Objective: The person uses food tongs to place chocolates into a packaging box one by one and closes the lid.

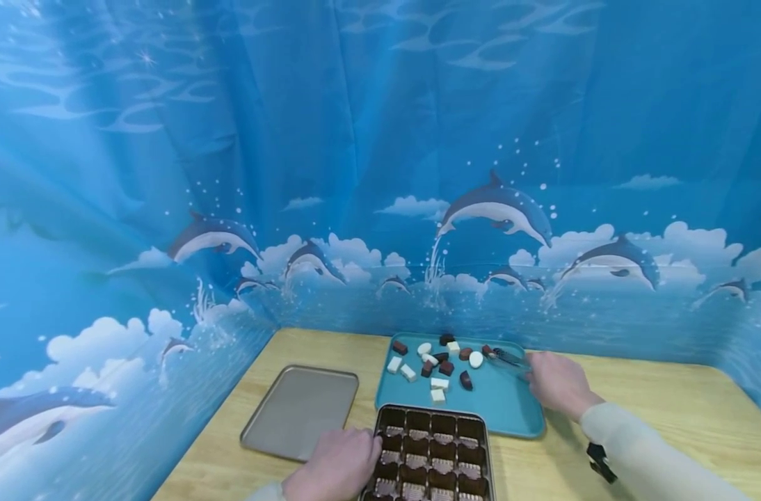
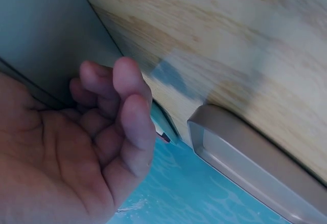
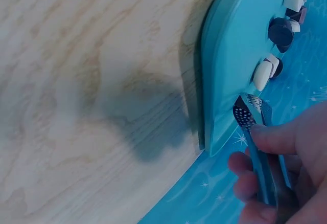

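Observation:
My right hand [image 1: 558, 383] grips metal tongs [image 3: 260, 152] over the right part of a blue tray [image 1: 508, 410]. Beside the tong tips lies a small brown chocolate piece [image 1: 486, 350]; whether the tips pinch it, I cannot tell. White and dark pieces, some blocks and some rounded, are scattered over the tray's left half, among them a white oval [image 1: 476, 360]. At the near side is a box with a dark brown divided insert [image 1: 430, 466]. My left hand [image 1: 339, 465] holds its left edge, fingers [image 2: 135, 127] curled beside the wall; the thumb's contact is hidden.
A grey-brown metal tray [image 1: 302, 410] lies left of the box on the wooden table [image 1: 656, 396]. Behind and left of the table hangs a blue curtain [image 1: 380, 174] printed with dolphins. A black strap or device [image 1: 599, 463] sits at the right wrist.

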Demonstrator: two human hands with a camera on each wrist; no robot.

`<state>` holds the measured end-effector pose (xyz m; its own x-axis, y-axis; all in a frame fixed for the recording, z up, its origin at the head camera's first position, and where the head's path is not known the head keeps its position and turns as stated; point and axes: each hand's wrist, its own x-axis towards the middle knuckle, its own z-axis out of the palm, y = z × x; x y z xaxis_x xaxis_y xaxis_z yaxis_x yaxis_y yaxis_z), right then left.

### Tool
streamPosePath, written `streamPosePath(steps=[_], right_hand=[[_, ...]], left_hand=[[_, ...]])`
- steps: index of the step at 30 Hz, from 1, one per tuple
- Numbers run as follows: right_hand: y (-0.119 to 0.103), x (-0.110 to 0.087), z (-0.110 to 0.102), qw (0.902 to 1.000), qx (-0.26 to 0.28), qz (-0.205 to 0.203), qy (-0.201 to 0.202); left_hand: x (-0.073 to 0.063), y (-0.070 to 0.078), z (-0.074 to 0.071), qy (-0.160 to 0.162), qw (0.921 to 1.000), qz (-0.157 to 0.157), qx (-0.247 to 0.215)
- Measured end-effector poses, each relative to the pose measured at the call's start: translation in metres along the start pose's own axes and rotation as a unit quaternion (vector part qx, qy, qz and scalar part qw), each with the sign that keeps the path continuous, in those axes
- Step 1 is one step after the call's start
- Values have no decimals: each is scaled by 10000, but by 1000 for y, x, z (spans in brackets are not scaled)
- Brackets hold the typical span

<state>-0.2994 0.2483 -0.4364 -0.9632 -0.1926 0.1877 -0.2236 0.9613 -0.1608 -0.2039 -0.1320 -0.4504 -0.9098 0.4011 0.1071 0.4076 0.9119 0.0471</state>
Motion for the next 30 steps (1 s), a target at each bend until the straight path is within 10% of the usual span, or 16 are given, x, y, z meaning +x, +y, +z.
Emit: streamPosePath(steps=[14,30], right_hand=[[4,-20,-2,9994,12,-216,254],[-17,-68,-53,9980,219,-405,437]], left_hand=[[-6,0,4,-149,9998,-10,-145],[-1,0,-1,-68,9999,4,-126]])
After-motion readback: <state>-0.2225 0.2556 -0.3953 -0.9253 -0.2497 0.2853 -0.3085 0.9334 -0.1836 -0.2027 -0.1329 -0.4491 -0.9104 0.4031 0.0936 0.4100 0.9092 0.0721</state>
